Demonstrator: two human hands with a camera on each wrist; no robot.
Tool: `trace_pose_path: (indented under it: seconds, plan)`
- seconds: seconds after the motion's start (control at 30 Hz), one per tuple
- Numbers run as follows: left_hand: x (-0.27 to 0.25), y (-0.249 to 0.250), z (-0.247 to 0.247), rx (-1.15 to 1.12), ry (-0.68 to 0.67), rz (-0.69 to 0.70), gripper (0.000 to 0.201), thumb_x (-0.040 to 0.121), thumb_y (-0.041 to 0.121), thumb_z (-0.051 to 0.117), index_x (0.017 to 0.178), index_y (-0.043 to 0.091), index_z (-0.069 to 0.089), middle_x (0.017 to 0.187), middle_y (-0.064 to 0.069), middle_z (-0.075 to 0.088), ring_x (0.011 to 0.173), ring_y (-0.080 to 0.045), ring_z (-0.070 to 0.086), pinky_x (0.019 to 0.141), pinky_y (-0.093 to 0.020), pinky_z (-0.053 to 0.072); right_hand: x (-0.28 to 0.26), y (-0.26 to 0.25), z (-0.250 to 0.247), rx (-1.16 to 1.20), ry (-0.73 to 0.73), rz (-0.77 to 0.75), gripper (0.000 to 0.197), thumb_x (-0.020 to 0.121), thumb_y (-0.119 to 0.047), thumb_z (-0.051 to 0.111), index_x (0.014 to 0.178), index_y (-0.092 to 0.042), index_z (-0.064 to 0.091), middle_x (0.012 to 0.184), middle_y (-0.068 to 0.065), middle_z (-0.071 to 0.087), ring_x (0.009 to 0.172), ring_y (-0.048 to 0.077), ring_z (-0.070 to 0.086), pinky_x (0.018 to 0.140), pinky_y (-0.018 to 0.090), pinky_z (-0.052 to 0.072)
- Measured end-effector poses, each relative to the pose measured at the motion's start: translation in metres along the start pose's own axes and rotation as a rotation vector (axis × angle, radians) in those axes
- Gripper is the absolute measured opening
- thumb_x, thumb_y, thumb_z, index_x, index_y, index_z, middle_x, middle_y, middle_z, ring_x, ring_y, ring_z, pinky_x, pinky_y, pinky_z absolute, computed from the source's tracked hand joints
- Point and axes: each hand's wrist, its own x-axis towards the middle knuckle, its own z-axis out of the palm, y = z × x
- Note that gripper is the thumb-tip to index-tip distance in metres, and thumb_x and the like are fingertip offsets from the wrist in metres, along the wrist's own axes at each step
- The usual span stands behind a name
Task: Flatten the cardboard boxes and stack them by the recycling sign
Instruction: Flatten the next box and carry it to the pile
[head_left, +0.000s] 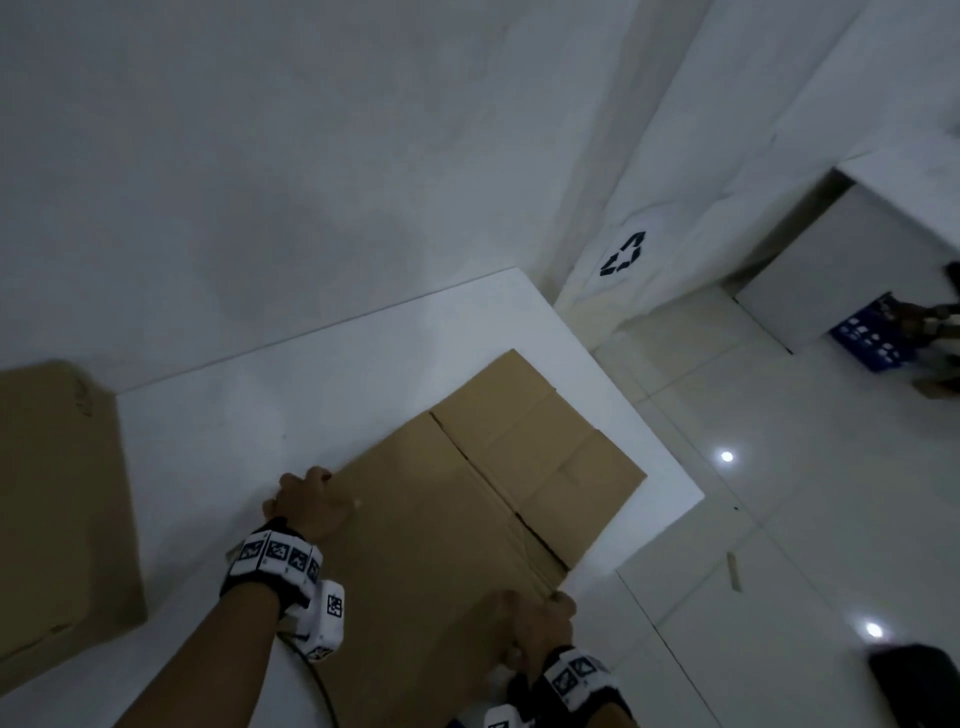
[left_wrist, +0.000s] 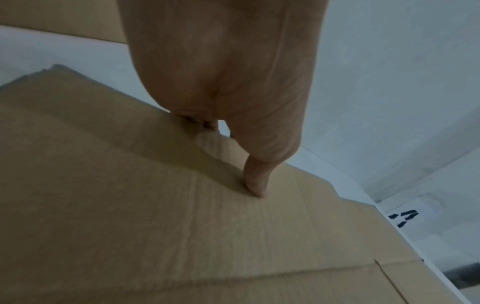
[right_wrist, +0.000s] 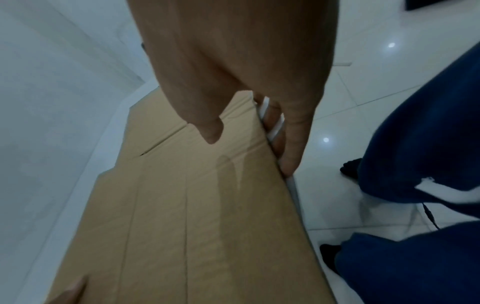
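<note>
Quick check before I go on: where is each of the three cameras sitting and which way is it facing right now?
Head: on the person's head, looking forward and down at the flattened box on the white table, with the recycling sign beyond; both forearms show.
Left wrist: along the left hand, thumb on the cardboard, fingers over its edge.
Right wrist: along the right hand gripping the box's edge; blue trouser legs show.
Shared: all three show the same box; head and left wrist both show the sign.

Second cardboard box (head_left: 57, 499) cut off at left edge; left hand (head_left: 311, 501) fingers hidden under flattened box (head_left: 467, 519) edge.
</note>
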Motion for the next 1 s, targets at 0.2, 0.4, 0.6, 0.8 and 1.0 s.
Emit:
trace_pose_path:
  seconds: [0.2,0.4,0.6,0.8,1.0]
  plan:
    - [-0.003,0.002,-0.003,-0.162,-0.068,0.152,0.037,0.083,0.055,0.055,0.086,0.019,0.053,0.097,-0.005,0.064,0.081,-0.021,0.06,0.065,-0.03,0.044,-0.027,-0.004,-0.015,0.286,-0.094,0.019,0.045,0.094,-0.046,0.05,0.134,-0.035,0.033,0.131,0.006,0.047,0.105,0.034,0.054,0.062,0.036,0.055]
    - [-0.025,0.026,0.006,-0.364,0.038,0.129,0.022,0.085,0.045,0.061,0.087,0.023,0.06,0.086,0.001,0.066,0.078,-0.022,0.063,0.072,-0.035,0.05,-0.026,-0.01,-0.048,0.397,-0.101,-0.116,0.034,0.096,-0.049,0.047,0.127,-0.035,0.045,0.126,0.003,0.053,0.107,0.029,0.054,0.067,0.035,0.052]
    - [-0.048,0.08,0.037,-0.549,0.06,0.127,0.028,0.084,0.043,0.065,0.081,0.016,0.059,0.083,-0.005,0.066,0.078,-0.026,0.063,0.074,-0.038,0.049,0.015,-0.013,-0.106,0.442,0.013,-0.279,0.055,0.091,-0.056,0.049,0.138,-0.027,0.044,0.14,0.005,0.048,0.123,0.033,0.048,0.102,0.055,0.043]
    - [-0.077,0.162,0.087,-0.653,0.088,0.122,0.032,0.08,0.048,0.063,0.076,0.017,0.057,0.077,-0.005,0.066,0.075,-0.027,0.063,0.071,-0.038,0.049,0.115,-0.006,-0.186,0.433,0.059,-0.265,0.103,0.053,-0.093,0.047,0.138,-0.035,0.038,0.145,0.003,0.045,0.129,0.03,0.046,0.105,0.055,0.04]
    - [-0.107,0.269,0.123,-0.659,0.148,0.166,0.032,0.083,0.045,0.058,0.066,0.02,0.049,0.061,0.002,0.054,0.06,-0.021,0.05,0.063,-0.032,0.036,0.132,-0.036,-0.29,0.527,0.003,-0.266,0.053,0.093,-0.053,0.048,0.139,-0.029,0.038,0.144,0.006,0.044,0.127,0.033,0.044,0.106,0.054,0.038]
